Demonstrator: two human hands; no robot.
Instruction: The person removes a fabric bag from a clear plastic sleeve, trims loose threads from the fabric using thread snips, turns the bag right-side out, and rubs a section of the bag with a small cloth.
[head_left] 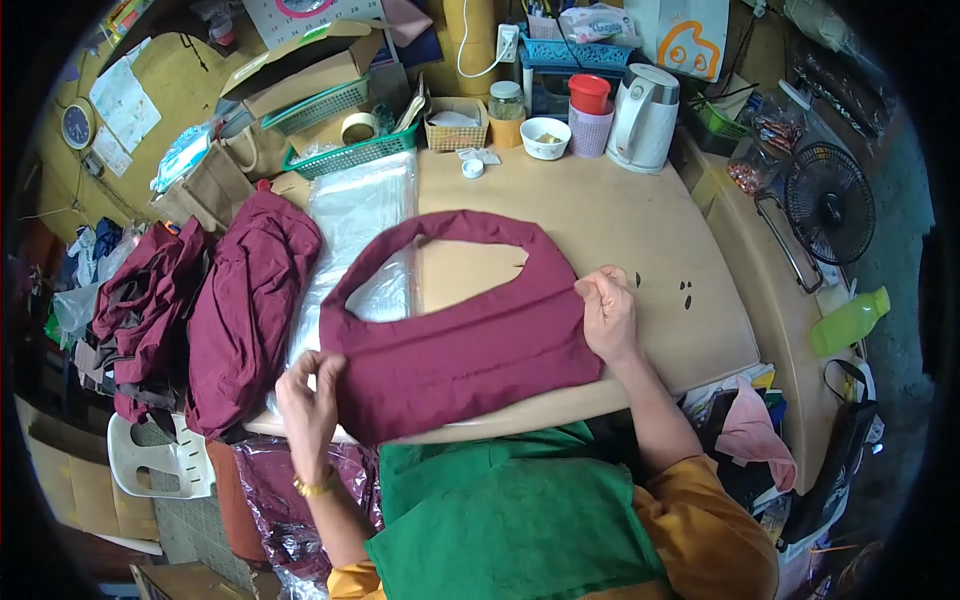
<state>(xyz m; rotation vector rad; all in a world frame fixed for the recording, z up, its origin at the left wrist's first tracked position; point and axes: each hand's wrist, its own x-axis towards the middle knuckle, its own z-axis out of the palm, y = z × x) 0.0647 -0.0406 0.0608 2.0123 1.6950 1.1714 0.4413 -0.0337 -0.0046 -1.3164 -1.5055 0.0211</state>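
A maroon cloth bag [465, 365] with a wide loop handle [460, 222] is stretched flat between my two hands over the front of the table. My left hand [311, 395], with a gold-coloured band at the wrist, pinches its lower left edge. At the upper right side, my right hand [608, 312] is closed on the fabric. A crease runs across the body of the bag, and the loop lies toward the far side. Under its left part is a stack of clear plastic sleeves [362, 195].
Maroon cloth piles [250, 300] sit at the left. Along the back stand a green basket [350, 150], a glass jar [506, 105], a white bowl [546, 140], a red-lidded container [590, 120] and a white kettle [643, 118]. A black fan [828, 203] and green bottle [850, 322] are at right.
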